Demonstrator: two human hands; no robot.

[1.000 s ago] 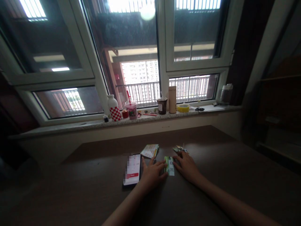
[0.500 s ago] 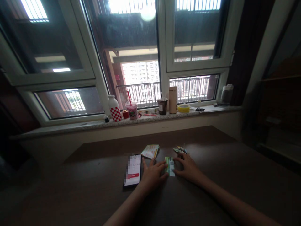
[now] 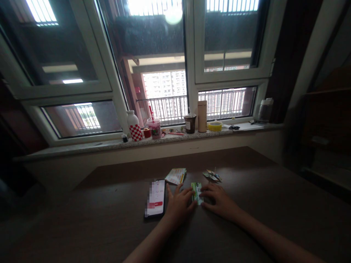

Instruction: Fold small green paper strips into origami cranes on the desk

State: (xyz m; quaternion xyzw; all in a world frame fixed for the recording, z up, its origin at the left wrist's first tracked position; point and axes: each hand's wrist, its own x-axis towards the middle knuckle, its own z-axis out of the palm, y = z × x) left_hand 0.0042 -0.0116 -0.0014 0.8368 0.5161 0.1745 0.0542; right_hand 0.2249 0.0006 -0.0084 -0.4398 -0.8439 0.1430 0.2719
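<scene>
A small green and white folded paper (image 3: 197,193) lies on the dark wooden table (image 3: 246,226). My left hand (image 3: 178,205) rests flat with its fingers spread, fingertips pressing the paper's left edge. My right hand (image 3: 219,200) presses the right edge, its fingers curled over the paper. A phone (image 3: 155,197) with a lit screen lies just left of my left hand. A stack of printed paper sheets (image 3: 176,175) sits beyond the hands. A small folded paper figure (image 3: 212,176) lies beyond my right hand.
A stone windowsill (image 3: 153,140) runs behind the table with a red-checked bottle (image 3: 133,126), a pink drink cup (image 3: 154,128), a dark cup (image 3: 190,123), a tan flask (image 3: 202,116), a yellow tape roll (image 3: 214,126) and a kettle (image 3: 264,109). A dark shelf (image 3: 326,120) stands at right.
My right hand has slid a little left and nearer, uncovering the folded paper figure. The small paper looks narrower between the hands. My left hand has hardly moved.
</scene>
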